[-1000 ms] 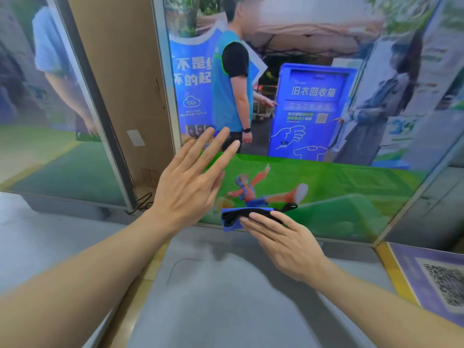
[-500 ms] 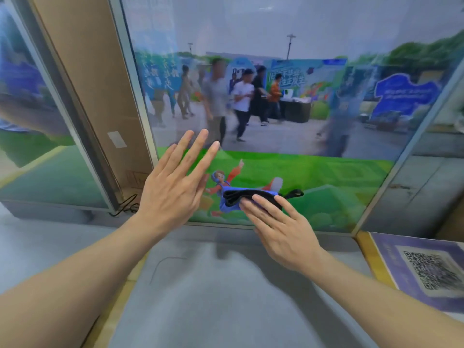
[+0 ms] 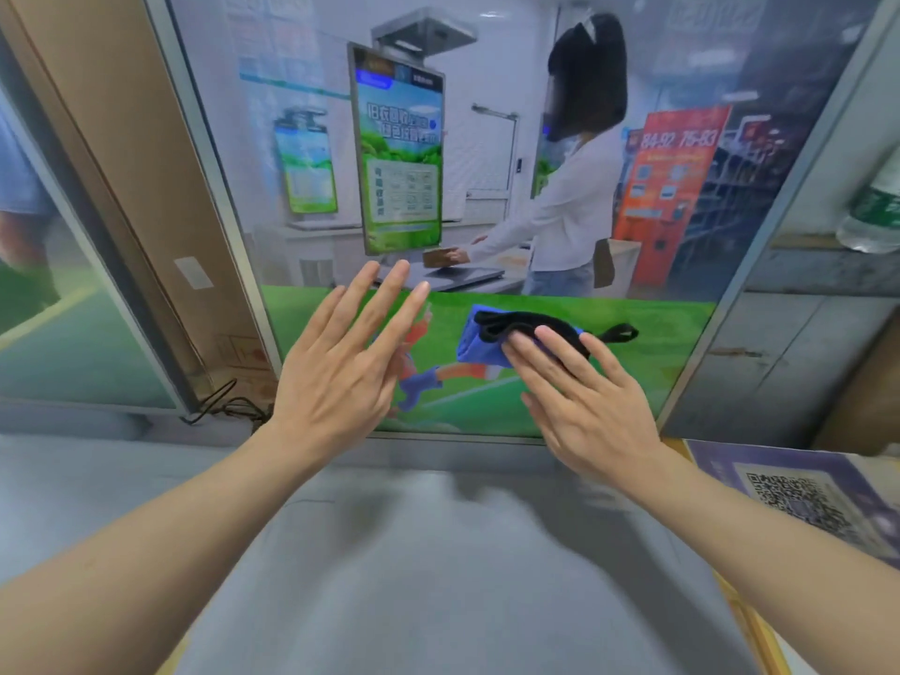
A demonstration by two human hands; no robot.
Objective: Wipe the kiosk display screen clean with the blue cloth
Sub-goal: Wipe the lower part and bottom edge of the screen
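Observation:
The kiosk display screen (image 3: pixel 487 187) fills the upper middle of the view and plays a video above a green cartoon band. A folded blue cloth (image 3: pixel 475 345) with a black edge and loop lies flat against the green band. My right hand (image 3: pixel 579 397) presses the cloth onto the glass with straight fingers. My left hand (image 3: pixel 341 367) is spread with straight fingers over the lower left part of the screen, to the left of the cloth; whether it touches the glass I cannot tell.
A second screen (image 3: pixel 73 309) stands at the left, past a brown cardboard panel (image 3: pixel 121 138). Black cables (image 3: pixel 224 406) lie at its foot. A grey ledge (image 3: pixel 438 552) runs below the display. A purple QR-code sheet (image 3: pixel 798 494) lies at the right. A plastic bottle (image 3: pixel 876 207) sits at the right edge.
My right hand has slid the cloth up and to the right across the green band. The video picture on the screen has changed. My left hand stays spread at the lower left.

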